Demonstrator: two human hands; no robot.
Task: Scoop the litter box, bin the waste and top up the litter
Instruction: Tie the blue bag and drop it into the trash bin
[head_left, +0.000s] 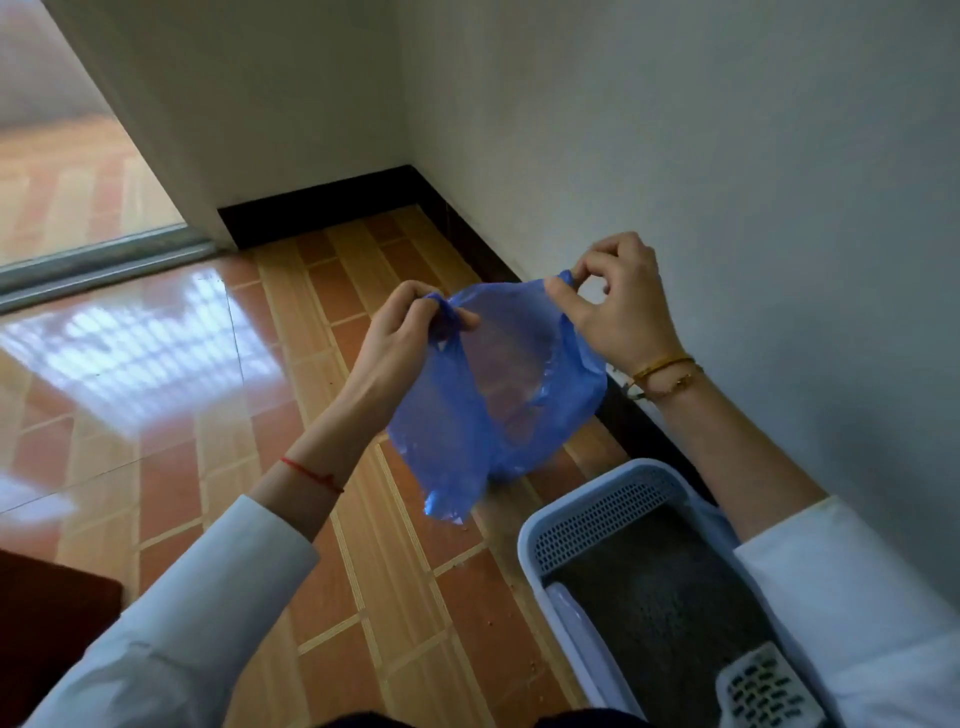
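Above the tiled floor (363, 545), the left hand (410, 332) and right hand (613, 306) each pinch the rim of a blue plastic bag (467, 431), stretching it open. Best keep the mouth wide and low beside the litter box (582, 514), where the scoop (763, 686) lies.

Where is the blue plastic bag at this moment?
The blue plastic bag hangs mid-frame, stretched between the left hand and right hand, above the tiled floor, beyond the litter box.

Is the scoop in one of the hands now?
No, the scoop lies in the litter box, while the left hand and the right hand hold the blue bag open.
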